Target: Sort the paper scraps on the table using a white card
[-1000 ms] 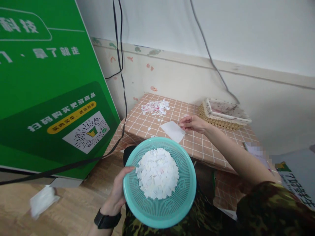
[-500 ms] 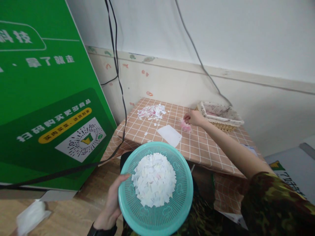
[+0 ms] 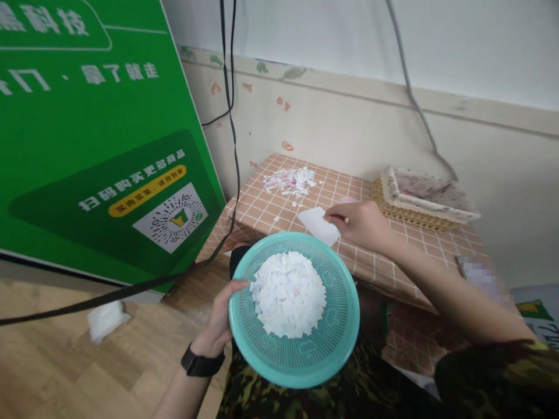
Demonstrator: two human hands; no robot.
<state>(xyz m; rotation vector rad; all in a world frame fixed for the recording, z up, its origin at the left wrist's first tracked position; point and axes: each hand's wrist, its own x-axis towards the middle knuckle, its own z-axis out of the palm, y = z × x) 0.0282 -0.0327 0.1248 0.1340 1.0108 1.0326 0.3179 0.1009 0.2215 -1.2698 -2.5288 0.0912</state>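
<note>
Gripping the left rim of a turquoise plastic colander (image 3: 297,364), the left hand (image 3: 220,314) has its thumb over the edge and its other fingers mostly hidden beneath. The colander sits at bottom center of the frame, holding a heap of torn white paper scraps (image 3: 288,294). Right of center, the right hand (image 3: 364,224) is over the worktop (image 3: 367,260), its fingers curled and drawn close together at the tips. They overlap the right side of a white paper sheet (image 3: 314,220); whether they touch it, or pinch anything, I cannot tell. Just behind that hand lies a bit of pink paper (image 3: 348,199). Farther back, near the center top of the checked cloth (image 3: 255,201), is a loose pile of white and pink scraps (image 3: 292,180). A fabric-lined wicker basket (image 3: 408,215) stands toward the right of the frame, near the wall (image 3: 332,128).
</note>
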